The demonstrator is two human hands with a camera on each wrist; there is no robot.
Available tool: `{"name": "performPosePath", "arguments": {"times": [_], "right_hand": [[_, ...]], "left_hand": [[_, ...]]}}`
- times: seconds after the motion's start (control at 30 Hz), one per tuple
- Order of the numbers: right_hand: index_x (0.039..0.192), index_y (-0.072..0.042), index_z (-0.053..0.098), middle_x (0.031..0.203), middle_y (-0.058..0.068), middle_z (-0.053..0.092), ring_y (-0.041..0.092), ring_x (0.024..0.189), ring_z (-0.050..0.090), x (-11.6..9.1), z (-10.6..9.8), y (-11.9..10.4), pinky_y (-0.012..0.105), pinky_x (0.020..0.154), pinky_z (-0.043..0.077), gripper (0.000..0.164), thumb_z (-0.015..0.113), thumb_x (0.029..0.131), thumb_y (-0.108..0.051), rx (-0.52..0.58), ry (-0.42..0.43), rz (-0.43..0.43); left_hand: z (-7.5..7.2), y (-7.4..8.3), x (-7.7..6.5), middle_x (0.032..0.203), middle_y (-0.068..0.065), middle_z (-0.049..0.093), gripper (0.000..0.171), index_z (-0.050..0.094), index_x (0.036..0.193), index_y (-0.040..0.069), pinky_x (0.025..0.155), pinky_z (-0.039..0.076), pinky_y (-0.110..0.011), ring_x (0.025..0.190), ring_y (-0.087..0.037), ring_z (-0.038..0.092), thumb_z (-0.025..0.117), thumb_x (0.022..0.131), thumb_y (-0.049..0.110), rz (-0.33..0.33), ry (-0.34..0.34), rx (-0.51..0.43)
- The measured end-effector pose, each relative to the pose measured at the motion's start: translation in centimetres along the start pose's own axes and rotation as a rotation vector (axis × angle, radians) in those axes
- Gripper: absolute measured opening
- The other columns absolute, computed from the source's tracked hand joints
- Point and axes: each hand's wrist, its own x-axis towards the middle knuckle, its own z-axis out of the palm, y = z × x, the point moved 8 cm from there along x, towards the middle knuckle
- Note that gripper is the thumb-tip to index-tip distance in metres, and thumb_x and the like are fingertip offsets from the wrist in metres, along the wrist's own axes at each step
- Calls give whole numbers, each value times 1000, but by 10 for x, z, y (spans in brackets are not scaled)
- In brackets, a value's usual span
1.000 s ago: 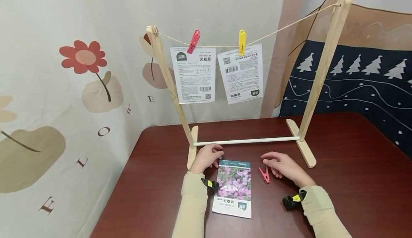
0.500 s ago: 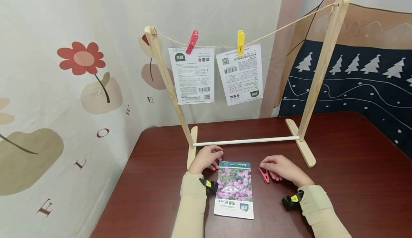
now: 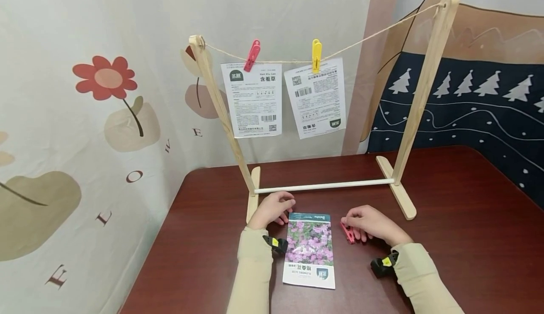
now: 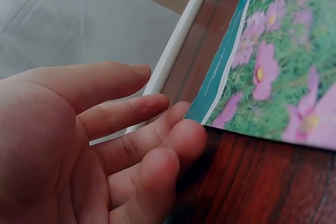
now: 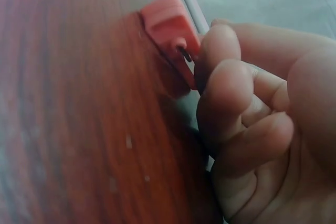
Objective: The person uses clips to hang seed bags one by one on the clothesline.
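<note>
In the head view, a seed packet printed with pink flowers lies flat on the table. My left hand rests at its top left corner, fingers loosely bent with nothing gripped; in the left wrist view the fingertips are at the packet's edge, and I cannot tell whether they touch it. To the packet's right, my right hand pinches the handles of a red clothespin between thumb and index finger. Up close in the right wrist view, the clothespin is low at the tabletop, its handles partly hidden by the fingers.
Behind the hands stands a wooden rack with a white crossbar and a string. A red clothespin and a yellow clothespin hold two white printed packets on it. A printed curtain hangs behind.
My right thumb and index finger have come down onto the red clothespin and pinch its handles, which are closer together now. The packet shifted slightly right early on; my left hand stays almost still.
</note>
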Motion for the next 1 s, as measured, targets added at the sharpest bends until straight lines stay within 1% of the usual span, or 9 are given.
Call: {"name": "performPosePath", "arguments": {"times": [0.1, 0.27, 0.43, 0.57, 0.7, 0.87, 1.0], "right_hand": [[72, -10, 60, 56, 4, 58, 17, 41, 51, 0, 0, 0, 29, 36, 41, 28, 58, 85, -36, -13, 8, 11], [71, -12, 59, 57, 4, 58, 18, 41, 51, 1, 0, 2, 31, 37, 42, 29, 59, 84, -38, -51, 30, 31], [70, -13, 59, 56, 2, 57, 17, 41, 52, 1, 1, 5, 31, 38, 43, 30, 61, 82, -41, -84, 48, 66], [70, -12, 59, 56, 2, 57, 17, 41, 52, 1, 0, 5, 32, 38, 43, 31, 61, 81, -42, -84, 55, 77], [71, -11, 59, 57, 3, 58, 18, 41, 52, 0, 0, 5, 31, 38, 42, 32, 61, 81, -42, -56, 47, 67], [74, -9, 61, 59, 7, 59, 22, 42, 53, 1, -1, 7, 32, 38, 41, 35, 58, 83, -43, 32, 32, 44], [74, -9, 62, 60, 9, 59, 24, 44, 54, 2, -2, 10, 31, 38, 40, 40, 57, 82, -48, 72, 38, 64]], "left_hand": [[0, 1, -1, 80, -7, 61, 32, 55, 115, 12, 47, 51, -33, 54, -21, 59, 53, 90, 31, -1, -1, 13], [1, 3, -2, 85, -9, 60, 33, 53, 117, 11, 48, 51, -33, 57, -22, 59, 54, 89, 29, -13, -22, -13], [6, 5, -4, 87, -9, 57, 35, 52, 118, 9, 51, 52, -33, 60, -21, 58, 60, 86, 21, -10, -87, -18], [10, 7, -5, 86, -9, 56, 33, 54, 114, 9, 54, 52, -33, 62, -21, 56, 63, 83, 17, 1, -136, 3], [11, 8, -5, 85, -8, 55, 30, 56, 109, 10, 55, 51, -32, 63, -20, 55, 65, 82, 18, 8, -144, 58], [13, 13, -7, 82, -5, 55, 29, 57, 107, 12, 51, 47, -30, 60, -18, 52, 65, 82, 22, 32, -141, 194], [15, 17, -9, 83, -4, 54, 29, 57, 107, 13, 50, 44, -30, 58, -17, 50, 65, 82, 25, 38, -155, 279]]}}
